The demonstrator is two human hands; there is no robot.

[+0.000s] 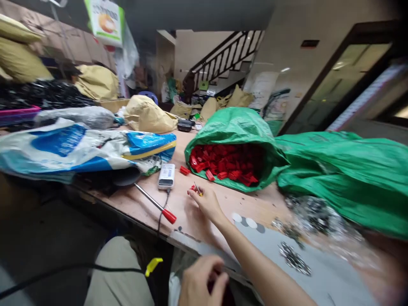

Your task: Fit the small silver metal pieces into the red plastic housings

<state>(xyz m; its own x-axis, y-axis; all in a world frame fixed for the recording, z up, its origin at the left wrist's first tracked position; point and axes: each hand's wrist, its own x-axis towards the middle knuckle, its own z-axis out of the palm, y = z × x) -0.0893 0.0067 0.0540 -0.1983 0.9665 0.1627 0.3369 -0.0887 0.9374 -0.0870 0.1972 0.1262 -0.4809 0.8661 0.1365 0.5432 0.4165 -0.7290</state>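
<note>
My right hand is over the wooden table, left of the middle, with its fingertips pinched. Between them are a small red piece and a thin metal pin; a bit of yellow shows by the fingers. My left hand is low in front of the table edge, blurred, half curled, thumb and fingers apart, with nothing clearly visible in it. Just beyond my right hand, a green sack lies with its mouth towards me, full of red plastic pieces. Several loose red pieces lie at its mouth.
A white power bank with a cable lies left of my right hand. A red-handled metal lever sticks out near the table edge. Metal links lie on a grey sheet at right, beside another green sack. A blue-white bag lies left.
</note>
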